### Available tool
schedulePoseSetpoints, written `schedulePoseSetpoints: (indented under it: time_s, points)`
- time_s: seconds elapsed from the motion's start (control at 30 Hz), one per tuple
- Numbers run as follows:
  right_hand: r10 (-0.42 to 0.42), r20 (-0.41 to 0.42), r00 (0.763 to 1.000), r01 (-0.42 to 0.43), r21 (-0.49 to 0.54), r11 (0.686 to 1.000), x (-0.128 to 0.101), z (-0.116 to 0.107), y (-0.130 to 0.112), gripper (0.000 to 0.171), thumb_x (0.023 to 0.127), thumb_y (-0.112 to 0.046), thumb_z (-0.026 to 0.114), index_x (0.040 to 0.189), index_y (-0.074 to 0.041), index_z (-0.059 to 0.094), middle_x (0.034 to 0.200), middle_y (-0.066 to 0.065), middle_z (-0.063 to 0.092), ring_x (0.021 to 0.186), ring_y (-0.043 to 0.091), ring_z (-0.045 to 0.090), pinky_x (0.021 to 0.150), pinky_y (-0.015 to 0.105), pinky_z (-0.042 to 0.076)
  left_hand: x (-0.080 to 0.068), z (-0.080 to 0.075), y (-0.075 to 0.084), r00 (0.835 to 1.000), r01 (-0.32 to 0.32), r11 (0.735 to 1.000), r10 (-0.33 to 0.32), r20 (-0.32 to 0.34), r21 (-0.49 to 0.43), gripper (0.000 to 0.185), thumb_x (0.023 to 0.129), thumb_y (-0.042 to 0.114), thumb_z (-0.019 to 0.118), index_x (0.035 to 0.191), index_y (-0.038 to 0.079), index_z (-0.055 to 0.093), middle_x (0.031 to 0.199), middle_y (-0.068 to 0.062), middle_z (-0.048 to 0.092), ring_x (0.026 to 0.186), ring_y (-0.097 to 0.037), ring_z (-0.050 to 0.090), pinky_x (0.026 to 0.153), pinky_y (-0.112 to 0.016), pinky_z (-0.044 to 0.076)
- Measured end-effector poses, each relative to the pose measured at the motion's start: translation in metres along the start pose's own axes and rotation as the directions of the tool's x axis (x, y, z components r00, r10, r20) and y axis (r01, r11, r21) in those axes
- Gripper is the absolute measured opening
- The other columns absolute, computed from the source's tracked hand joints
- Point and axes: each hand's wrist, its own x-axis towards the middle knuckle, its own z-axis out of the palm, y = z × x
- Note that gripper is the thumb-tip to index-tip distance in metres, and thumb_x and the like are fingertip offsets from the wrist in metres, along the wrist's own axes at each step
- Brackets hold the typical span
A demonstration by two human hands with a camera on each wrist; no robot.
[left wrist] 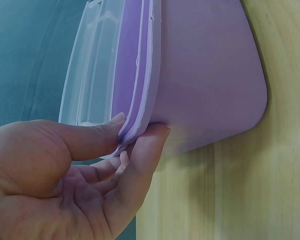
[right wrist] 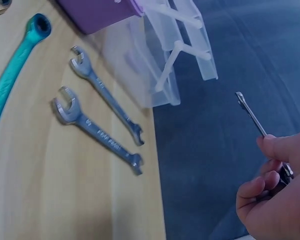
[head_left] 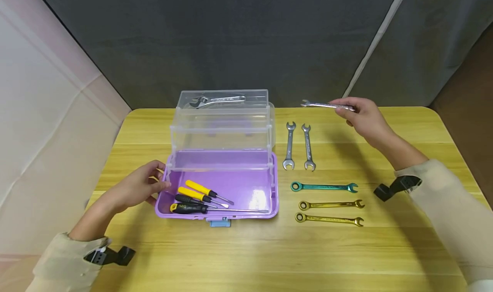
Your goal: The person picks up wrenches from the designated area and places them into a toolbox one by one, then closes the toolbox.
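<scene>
We have a pale wooden worktop (head_left: 385,249), smooth and grain-streaked, and on it at about ten o'clock from centre stands the toolbox (head_left: 221,185) — a purple plastic base with clear cantilever trays (head_left: 222,125) swung up and back. The plastic is thin and glossy, with rounded corners. Our left hand (head_left: 135,189) steadies it at its nine o'clock end, thumb and fingers pinching the base's rim, as the left wrist view shows plainly.

Our right hand (head_left: 363,116) is up at about one o'clock, off the worktop, pinching one end of a slim steel open-end wrench (head_left: 325,105) between thumb and curled fingers; the free jaw end points toward the box. To do this well, we judge, we should keep the pinch firm near the end, hold the wrench level, and keep the left hand bracing the light box so it does not slide or tip.

In the top tray lies an adjustable wrench (head_left: 215,100), dull steel. Two more open-end wrenches (head_left: 298,146) lie side by side at the box's three o'clock, flat and bright. Below them sit three ratchet spanners (head_left: 327,202) — one teal, two gold. In the purple base are screwdrivers (head_left: 200,198), yellow and black handled.
</scene>
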Motion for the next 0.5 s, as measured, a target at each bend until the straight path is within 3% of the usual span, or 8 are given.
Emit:
schedulePoseSetpoints:
  time_s: [0.2,0.5]
  points:
    - [0.016,0.021,1.000,-0.016,-0.020,1.000,0.009,0.006,-0.020,0.037,0.105,-0.032,0.057,0.137,-0.013,0.064,0.099,0.005,0.045,0.079,0.023,0.041,0.059,0.028,0.035,0.000,-0.001,0.001,1.000,0.001,1.000,-0.001,0.000,0.001,0.038,0.101,0.001,0.058,0.131,-0.011,0.038,0.103,-0.019,0.050,0.088,-0.027,0.067,0.065,-0.040,0.063]
    - [-0.034,0.044,0.998,0.032,0.050,0.998,0.020,0.019,-0.043,0.032,0.105,-0.025,0.058,0.133,-0.010,0.067,0.083,0.003,0.039,0.058,0.015,0.032,0.051,0.027,0.030,-0.001,0.000,0.000,1.000,-0.002,1.000,0.002,-0.001,0.005,0.035,0.102,0.000,0.057,0.130,-0.011,0.038,0.102,-0.018,0.050,0.087,-0.026,0.067,0.064,-0.039,0.063]
